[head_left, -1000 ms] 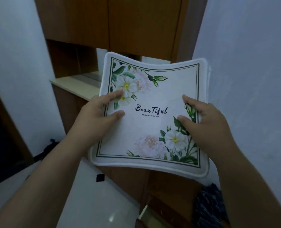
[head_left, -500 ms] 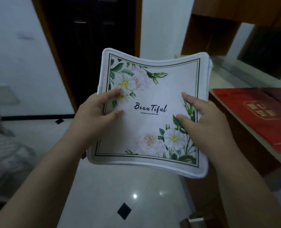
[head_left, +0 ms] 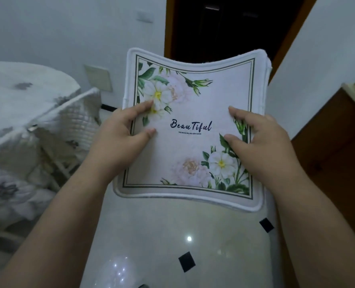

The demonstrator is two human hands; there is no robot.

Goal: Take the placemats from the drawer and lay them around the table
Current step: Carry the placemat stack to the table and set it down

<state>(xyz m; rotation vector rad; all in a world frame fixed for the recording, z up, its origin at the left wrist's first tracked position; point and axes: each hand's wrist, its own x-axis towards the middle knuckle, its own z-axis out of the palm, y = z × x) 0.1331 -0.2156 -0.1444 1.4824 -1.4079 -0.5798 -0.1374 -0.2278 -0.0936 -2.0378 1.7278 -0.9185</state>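
A stack of square white placemats [head_left: 191, 104], printed with flowers and the word "Beautiful", is held in front of me above the floor. My left hand [head_left: 120, 140] grips its left edge, thumb and forefinger on top. My right hand [head_left: 259, 142] grips the right edge the same way. The stack sags in the middle. A round table [head_left: 23, 90] under a white cloth with grey flowers stands at the left.
A white quilted chair [head_left: 77, 119] stands against the table. A dark doorway [head_left: 230, 28] is straight ahead. A wooden cabinet [head_left: 336, 146] runs along the right. The glossy pale tile floor [head_left: 172, 246] with small black diamonds lies below.
The view has swung left from the wooden cabinet past the doorway, so the table and chair now show at the left. Both hands keep the same hold on the placemats.
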